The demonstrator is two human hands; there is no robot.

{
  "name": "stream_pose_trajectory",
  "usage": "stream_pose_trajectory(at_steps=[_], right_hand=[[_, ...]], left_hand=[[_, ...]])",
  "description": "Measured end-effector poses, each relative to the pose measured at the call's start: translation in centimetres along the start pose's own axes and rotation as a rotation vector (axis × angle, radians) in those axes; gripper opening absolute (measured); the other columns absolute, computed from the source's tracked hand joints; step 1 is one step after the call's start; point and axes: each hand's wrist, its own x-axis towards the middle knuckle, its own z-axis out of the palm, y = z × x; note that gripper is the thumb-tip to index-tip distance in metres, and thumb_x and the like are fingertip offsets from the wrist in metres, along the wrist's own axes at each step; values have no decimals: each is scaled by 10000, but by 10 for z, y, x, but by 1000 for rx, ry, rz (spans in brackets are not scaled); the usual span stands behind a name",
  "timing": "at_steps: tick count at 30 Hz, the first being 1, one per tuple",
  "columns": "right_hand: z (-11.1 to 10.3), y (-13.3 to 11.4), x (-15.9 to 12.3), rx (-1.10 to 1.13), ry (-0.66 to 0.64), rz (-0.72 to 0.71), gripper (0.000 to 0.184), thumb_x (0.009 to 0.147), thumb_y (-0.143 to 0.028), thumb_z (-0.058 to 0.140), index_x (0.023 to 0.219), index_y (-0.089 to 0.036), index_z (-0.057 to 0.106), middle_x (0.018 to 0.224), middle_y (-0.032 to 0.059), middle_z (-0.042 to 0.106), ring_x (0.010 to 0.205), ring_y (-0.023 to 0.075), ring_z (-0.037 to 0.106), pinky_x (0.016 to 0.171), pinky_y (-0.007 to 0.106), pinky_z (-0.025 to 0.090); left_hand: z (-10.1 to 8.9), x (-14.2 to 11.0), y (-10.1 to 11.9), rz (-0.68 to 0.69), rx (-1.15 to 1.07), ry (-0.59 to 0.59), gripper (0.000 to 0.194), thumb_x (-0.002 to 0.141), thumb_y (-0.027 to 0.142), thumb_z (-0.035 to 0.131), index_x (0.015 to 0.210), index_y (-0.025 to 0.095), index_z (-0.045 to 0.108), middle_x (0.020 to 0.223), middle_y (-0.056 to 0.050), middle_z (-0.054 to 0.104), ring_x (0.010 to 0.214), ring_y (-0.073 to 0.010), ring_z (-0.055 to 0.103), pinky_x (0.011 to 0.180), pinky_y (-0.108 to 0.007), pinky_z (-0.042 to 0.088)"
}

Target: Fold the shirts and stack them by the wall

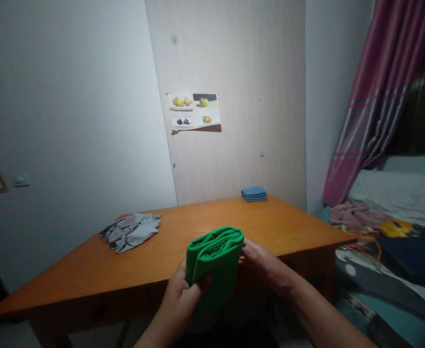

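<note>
A thick bundle of folded green cloth (pixel 218 266) is held up in front of the table's near edge, its layered folds facing up. My left hand (pixel 185 285) grips its left side, thumb across the near face. At the right edge of the bundle, my right hand (pixel 258 256) holds on with its fingers partly hidden behind the cloth. Whether the bundle is a garment, I cannot tell.
On the wooden table (pixel 198 220) lie a crumpled grey and striped cloth pile (pixel 134 231) at left and a folded blue cloth (pixel 254 194) at the back right. A bed (pixel 408 285) with clothes and bedding stands at right, beside a purple curtain (pixel 364 111).
</note>
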Motion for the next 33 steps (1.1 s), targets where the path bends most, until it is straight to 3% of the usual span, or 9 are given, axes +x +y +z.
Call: stream_pose_trajectory(at_steps=[5, 9, 17, 22, 25, 28, 33], right_hand=[[22, -17, -3, 306, -223, 73, 646, 788, -530, 746, 1312, -178, 610, 1216, 127, 689, 1133, 294, 636, 1030, 481, 446], [30, -15, -1, 376, -191, 106, 538, 790, -438, 773, 1239, -163, 660, 1118, 111, 727, 1035, 278, 680, 1002, 483, 464], [37, 9, 1, 427, -15, 143, 497, 822, -426, 754, 1227, -152, 668, 1093, 135, 735, 982, 290, 693, 920, 472, 507], [38, 12, -1, 432, 19, 143, 473, 832, -390, 754, 1233, -157, 665, 1108, 134, 733, 978, 285, 696, 935, 474, 504], [40, 11, -2, 448, 36, 136, 479, 827, -385, 759, 1237, -160, 656, 1115, 131, 732, 973, 282, 697, 928, 472, 511], [43, 9, -4, 443, 31, 127, 477, 820, -380, 766, 1229, -161, 654, 1131, 130, 728, 988, 277, 693, 936, 461, 508], [42, 3, -7, 471, -74, 117, 531, 800, -360, 788, 1275, -185, 628, 1176, 119, 713, 1046, 272, 675, 968, 454, 491]], left_hand=[[6, -20, -5, -141, -328, -105, 540, 859, 430, 683, 1331, 193, 566, 1258, -134, 676, 1178, -340, 622, 984, -458, 505], [7, -25, -11, -162, -447, -111, 581, 849, 381, 719, 1370, 209, 528, 1299, -142, 653, 1216, -335, 600, 1020, -460, 478], [20, -21, -21, -138, -463, 113, 553, 851, 387, 726, 1309, 234, 458, 1284, -143, 644, 1143, -295, 642, 953, -424, 512], [21, -14, -19, -64, -392, 331, 449, 800, 382, 773, 1107, 240, 477, 1084, -70, 683, 971, -221, 677, 825, -332, 532], [21, -10, -15, -53, -392, 264, 403, 778, 368, 792, 1048, 212, 536, 1028, -64, 693, 938, -209, 668, 820, -318, 525], [23, -8, -9, -127, -475, 176, 393, 798, 368, 777, 1080, 192, 568, 1057, -88, 709, 940, -227, 677, 835, -355, 538], [28, -11, -3, -216, -674, 186, 388, 823, 343, 759, 1124, 197, 561, 1050, -93, 729, 864, -221, 709, 803, -368, 555]])
